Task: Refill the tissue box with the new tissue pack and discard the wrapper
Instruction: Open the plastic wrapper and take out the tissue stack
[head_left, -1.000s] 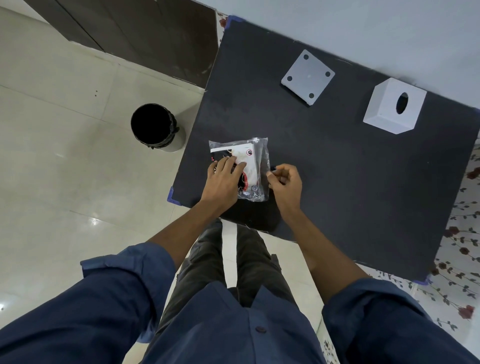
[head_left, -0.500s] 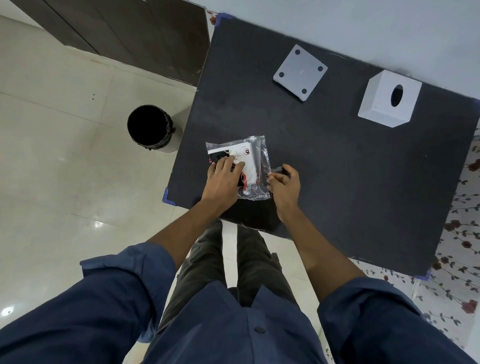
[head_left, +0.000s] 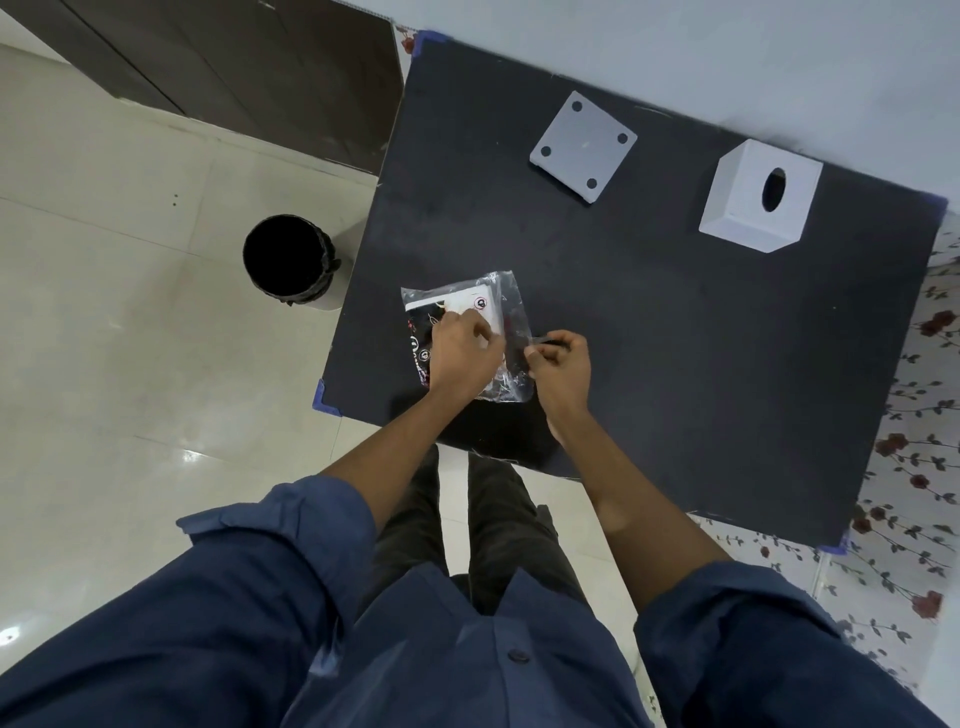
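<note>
A tissue pack (head_left: 470, 306) in clear plastic wrapper lies near the front left of the black table (head_left: 649, 322). My left hand (head_left: 465, 353) presses down on the pack with fingers curled over it. My right hand (head_left: 561, 364) pinches the wrapper's right edge between thumb and fingers. The white tissue box cover (head_left: 761, 195), with an oval slot on top, stands at the back right. Its flat white base plate (head_left: 584, 145), with a hole near each corner, lies at the back middle.
A round bin (head_left: 288, 260) with a black liner stands on the tiled floor just left of the table. A dark cabinet (head_left: 234, 67) runs along the back left. A pale wall borders the table's far side, and floral-patterned material shows on the right.
My left hand has curled tighter and shifted slightly right on the pack. The right hand keeps its pinch on the wrapper edge. The view has tilted a little.
</note>
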